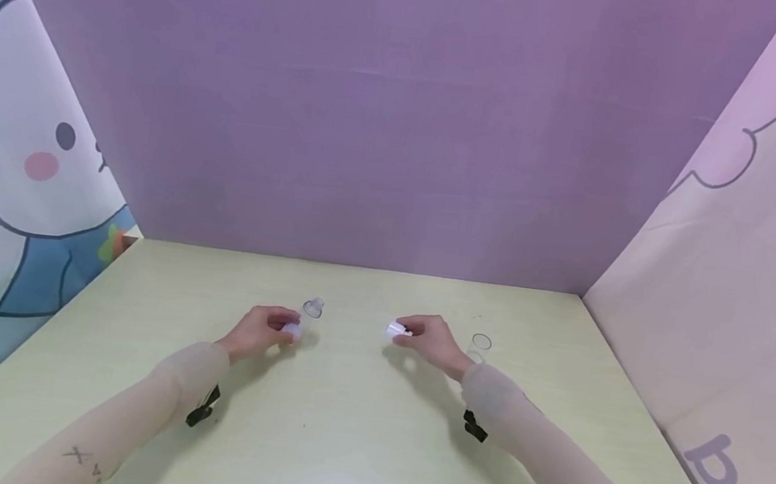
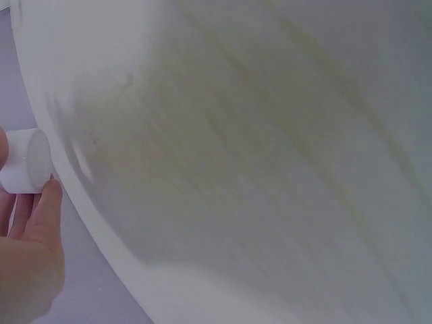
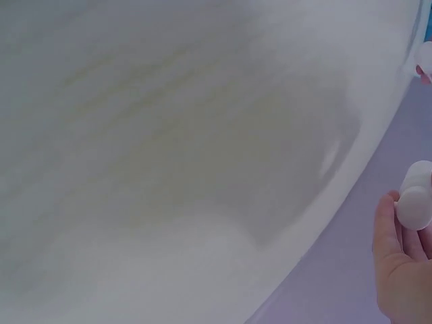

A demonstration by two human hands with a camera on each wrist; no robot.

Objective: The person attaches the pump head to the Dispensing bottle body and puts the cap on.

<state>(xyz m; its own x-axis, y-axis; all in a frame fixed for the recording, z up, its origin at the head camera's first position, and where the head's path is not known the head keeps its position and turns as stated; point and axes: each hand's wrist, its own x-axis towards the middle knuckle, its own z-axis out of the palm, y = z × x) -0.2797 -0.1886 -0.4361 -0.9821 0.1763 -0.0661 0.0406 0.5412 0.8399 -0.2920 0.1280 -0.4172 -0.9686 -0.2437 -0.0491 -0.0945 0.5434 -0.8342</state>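
My left hand (image 1: 263, 331) pinches a small white cylindrical cap (image 2: 28, 160) between thumb and fingers, its round end facing out in the left wrist view. Opposite it, my right hand (image 1: 432, 343) holds a small white plastic piece (image 3: 415, 196) made of rounded parts. That piece (image 1: 396, 329) catches the light in the head view. Just past the left fingertips lies a clear plastic piece (image 1: 313, 307) with a round rim. A clear round-rimmed container (image 1: 481, 342) is beside the right wrist, partly hidden by it.
Both hands are over a pale wood-look table (image 1: 338, 442). A purple panel (image 1: 401, 117) rises at its back edge. Printed cloths stand at the sides, a cartoon one (image 1: 7, 155) on the left and a pale one (image 1: 743, 311) on the right.
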